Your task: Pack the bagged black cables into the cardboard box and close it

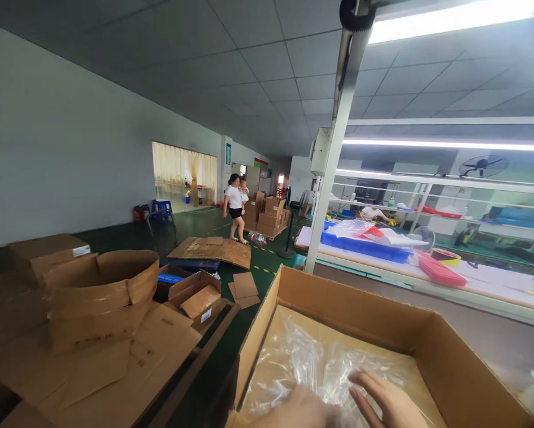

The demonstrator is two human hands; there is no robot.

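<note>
A large open cardboard box (365, 312) sits right in front of me, lined with a crumpled clear plastic bag (309, 356). Both my hands are inside it at the bottom edge of the view. My right hand (389, 403) lies on the plastic with its fingers stretched out and pointing left, holding nothing that I can see. My left hand (298, 411) rests just to the left of it, almost touching its fingertips. Only its blurred back shows, and its fingers are hidden.
Open and flattened cardboard boxes (101, 297) crowd the left side and the green floor. A white metal post (333, 154) rises just behind my box. The long workbench (472, 279) on the right carries a blue tray (365, 246), a red tray and a tape roll. A person (235, 207) walks far off beside stacked cartons.
</note>
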